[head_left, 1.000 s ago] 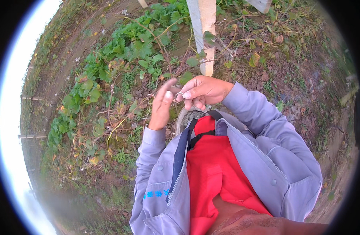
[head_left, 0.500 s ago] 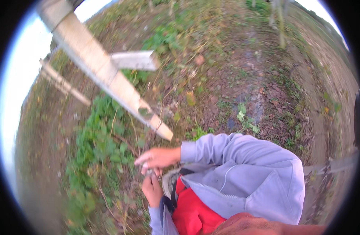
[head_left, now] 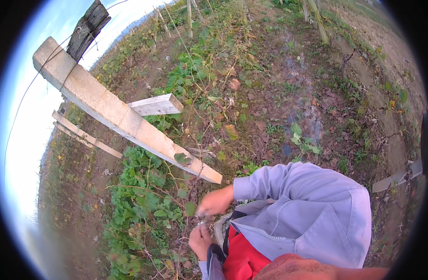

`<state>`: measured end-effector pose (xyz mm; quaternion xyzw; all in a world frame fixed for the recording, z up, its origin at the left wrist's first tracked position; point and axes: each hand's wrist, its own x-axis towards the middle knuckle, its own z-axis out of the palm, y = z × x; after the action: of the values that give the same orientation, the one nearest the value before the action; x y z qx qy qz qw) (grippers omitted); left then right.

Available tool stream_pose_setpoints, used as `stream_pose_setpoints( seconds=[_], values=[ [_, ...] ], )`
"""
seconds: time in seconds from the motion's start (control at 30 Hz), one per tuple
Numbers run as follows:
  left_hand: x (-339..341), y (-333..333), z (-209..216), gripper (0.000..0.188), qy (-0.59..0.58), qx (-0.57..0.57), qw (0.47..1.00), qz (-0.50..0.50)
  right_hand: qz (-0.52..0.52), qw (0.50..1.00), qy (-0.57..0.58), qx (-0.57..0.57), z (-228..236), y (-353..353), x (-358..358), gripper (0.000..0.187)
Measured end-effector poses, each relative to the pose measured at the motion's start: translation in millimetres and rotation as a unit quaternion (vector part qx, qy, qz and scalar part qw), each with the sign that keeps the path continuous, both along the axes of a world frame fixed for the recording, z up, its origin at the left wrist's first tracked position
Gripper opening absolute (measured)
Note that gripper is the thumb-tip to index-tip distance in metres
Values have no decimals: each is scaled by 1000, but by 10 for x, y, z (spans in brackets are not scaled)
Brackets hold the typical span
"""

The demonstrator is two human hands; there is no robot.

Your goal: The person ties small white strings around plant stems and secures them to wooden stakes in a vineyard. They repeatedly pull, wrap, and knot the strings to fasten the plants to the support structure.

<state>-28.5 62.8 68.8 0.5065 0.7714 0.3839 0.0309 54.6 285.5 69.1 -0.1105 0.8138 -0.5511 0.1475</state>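
Observation:
Both hands are close together in front of my body, above the weeds. My left hand (head_left: pixel 201 240) is closed, its thumb and fingertips pinched at a small pale thing too tiny to make out. Just above it, my right hand (head_left: pixel 215 201) curls downward with its fingers bent toward the same spot; motion blurs its fingertips, and what they hold cannot be told. Beyond the right hand, the foot of a thick, pale concrete post (head_left: pixel 144 130) stands in the soil. Thin wire wraps around the post near its top.
A dark wooden piece (head_left: pixel 88 30) is wired to the post top, and a pale beam (head_left: pixel 158 105) juts from behind it. Green leafy vines (head_left: pixel 139 191) grow left of my hands. A dirt strip with dry leaves (head_left: pixel 288 93) runs ahead. Another post pair (head_left: pixel 86 134) stands at far left.
My view has shifted, so the post and both hands sit further right and lower. The right hand's fingers, stretched out before, are now curled downward near the left fingertips.

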Motion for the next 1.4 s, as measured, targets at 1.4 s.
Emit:
stream_pose_setpoints(
  seconds=[1.4],
  values=[
    [224,-456,204,23,0,-34,999,-33,-150,955,252,40,484,-158,-231,45]
  ],
)
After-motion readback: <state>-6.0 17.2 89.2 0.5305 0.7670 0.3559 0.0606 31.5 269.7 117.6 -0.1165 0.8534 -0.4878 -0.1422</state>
